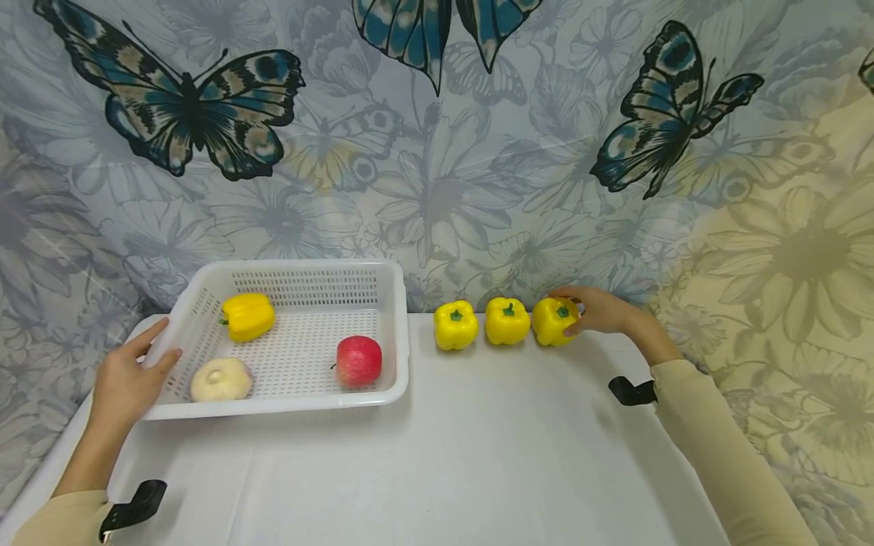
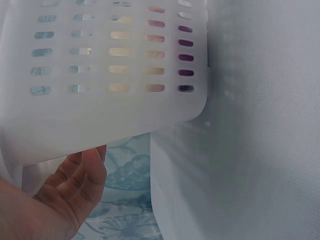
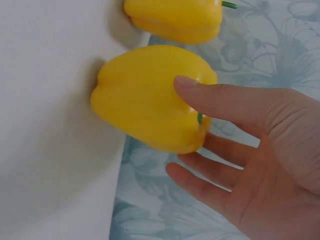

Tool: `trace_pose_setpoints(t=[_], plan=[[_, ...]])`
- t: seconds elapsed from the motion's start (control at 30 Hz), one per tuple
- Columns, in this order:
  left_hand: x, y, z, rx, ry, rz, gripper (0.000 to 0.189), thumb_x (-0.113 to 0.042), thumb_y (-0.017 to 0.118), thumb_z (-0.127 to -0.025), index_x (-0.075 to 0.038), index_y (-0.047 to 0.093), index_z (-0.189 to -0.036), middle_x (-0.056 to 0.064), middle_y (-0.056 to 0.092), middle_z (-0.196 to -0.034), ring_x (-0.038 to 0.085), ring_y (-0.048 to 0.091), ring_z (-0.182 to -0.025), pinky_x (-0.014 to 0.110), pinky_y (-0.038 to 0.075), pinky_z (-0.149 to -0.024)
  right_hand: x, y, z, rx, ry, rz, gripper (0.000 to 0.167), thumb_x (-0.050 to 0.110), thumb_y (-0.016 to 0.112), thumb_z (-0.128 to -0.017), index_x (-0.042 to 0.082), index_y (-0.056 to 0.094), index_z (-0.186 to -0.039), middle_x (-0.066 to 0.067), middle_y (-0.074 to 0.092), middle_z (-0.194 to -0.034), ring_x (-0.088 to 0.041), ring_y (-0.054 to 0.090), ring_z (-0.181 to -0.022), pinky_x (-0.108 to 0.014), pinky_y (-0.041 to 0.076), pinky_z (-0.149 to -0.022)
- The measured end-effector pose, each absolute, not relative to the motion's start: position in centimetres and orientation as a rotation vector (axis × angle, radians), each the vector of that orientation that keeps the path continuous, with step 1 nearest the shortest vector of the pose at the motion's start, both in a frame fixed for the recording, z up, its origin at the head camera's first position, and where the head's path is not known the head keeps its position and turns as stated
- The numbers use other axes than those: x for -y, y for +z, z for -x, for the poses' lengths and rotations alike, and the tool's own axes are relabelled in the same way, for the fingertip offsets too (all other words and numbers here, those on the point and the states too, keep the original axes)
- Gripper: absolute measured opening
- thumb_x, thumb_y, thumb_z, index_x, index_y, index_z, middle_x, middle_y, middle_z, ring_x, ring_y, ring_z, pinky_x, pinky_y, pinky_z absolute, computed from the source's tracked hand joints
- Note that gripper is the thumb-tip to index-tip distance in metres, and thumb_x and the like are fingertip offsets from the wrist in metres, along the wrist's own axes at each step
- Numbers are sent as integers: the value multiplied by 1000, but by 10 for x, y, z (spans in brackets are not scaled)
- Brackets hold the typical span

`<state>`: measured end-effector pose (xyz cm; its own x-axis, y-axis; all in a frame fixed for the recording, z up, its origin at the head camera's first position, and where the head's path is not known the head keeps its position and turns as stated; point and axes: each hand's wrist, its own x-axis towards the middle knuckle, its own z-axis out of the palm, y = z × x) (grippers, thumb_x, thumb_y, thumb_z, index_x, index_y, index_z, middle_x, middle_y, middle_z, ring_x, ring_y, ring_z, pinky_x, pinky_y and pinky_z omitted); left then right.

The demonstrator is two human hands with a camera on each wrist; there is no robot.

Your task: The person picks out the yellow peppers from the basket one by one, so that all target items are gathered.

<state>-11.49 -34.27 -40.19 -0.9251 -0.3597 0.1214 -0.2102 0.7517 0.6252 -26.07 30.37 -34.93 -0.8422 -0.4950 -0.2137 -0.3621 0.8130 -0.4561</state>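
Observation:
At the right end of a row on the table, my right hand [image 1: 599,311] holds a yellow bell pepper [image 1: 554,321]. In the right wrist view the thumb [image 3: 200,95] lies on the pepper's near side, with the other fingers behind it. Two more yellow bell peppers, one in the middle [image 1: 507,321] and one at the left [image 1: 456,325], stand upright beside it. My left hand [image 1: 126,379] grips the left rim of a white plastic basket [image 1: 273,408], its fingers at the outer wall in the left wrist view.
Inside the basket a yellow bell pepper [image 1: 249,317] lies on its side, near a pale round bulb [image 1: 221,380] and a red apple [image 1: 359,362]. A white cloth covers the table [image 1: 437,470]. Behind it hangs a butterfly-patterned backdrop [image 1: 437,189].

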Motion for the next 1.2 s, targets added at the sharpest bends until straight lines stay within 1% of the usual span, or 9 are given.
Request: trace_pose_setpoints(t=[0.2, 0.47, 0.67, 0.9, 1.0, 1.13, 1.2], plan=[[343, -402, 115, 2715, -926, -449, 59, -11, 56, -98, -2, 32, -151, 42, 46, -127, 53, 55, -98, 41, 50, -60, -302, -340, 260, -2670, -577, 652, 71, 11, 78, -82, -7, 43, -142, -32, 43, -143, -54, 42, -125, -59, 46, -91], [344, -403, 115, 2709, -921, -439, 59, -10, 56, -98, -1, 32, -151, 42, 47, -126, 53, 55, -98, 42, 50, -60, -295, -329, 259, -2699, -540, 661, 68, 10, 74, -85, -7, 42, -142, -30, 43, -144, -55, 41, -127, -62, 43, -94], [344, -403, 115, 2709, -923, -436, 58, -10, 56, -98, -2, 32, -151, 42, 48, -126, 52, 56, -98, 38, 49, -59, -286, -318, 255, -2718, -543, 670, 63, 8, 71, -87, -7, 43, -142, -30, 43, -144, -54, 41, -127, -62, 42, -95], [345, -402, 115, 2712, -920, -436, 59, -11, 57, -98, -1, 32, -150, 42, 47, -126, 52, 54, -98, 33, 45, -57, -274, -304, 254, -2732, -556, 668, 64, 9, 70, -89, -4, 42, -144, -30, 41, -146, -52, 39, -130, -63, 41, -96], [345, -402, 115, 2711, -930, -431, 59, -11, 56, -98, -2, 32, -151, 42, 46, -127, 53, 54, -100, 39, 49, -60, -266, -296, 256, -2755, -542, 678, 64, 10, 70, -89, -2, 42, -145, -28, 40, -148, -51, 39, -131, -63, 38, -98], [343, -402, 116, 2712, -932, -432, 59, -11, 55, -99, -2, 30, -151, 43, 45, -128, 55, 51, -105, 53, 49, -69, -255, -287, 259, -2759, -519, 712, 62, 12, 70, -90, -1, 43, -144, -26, 40, -148, -49, 38, -132, -63, 36, -102], [342, -402, 116, 2712, -932, -432, 58, -11, 55, -99, -2, 31, -151, 43, 45, -129, 55, 50, -107, 53, 47, -69, -250, -283, 259, -2753, -514, 733, 61, 12, 69, -90, -1, 44, -144, -25, 42, -147, -48, 39, -132, -61, 37, -102]])
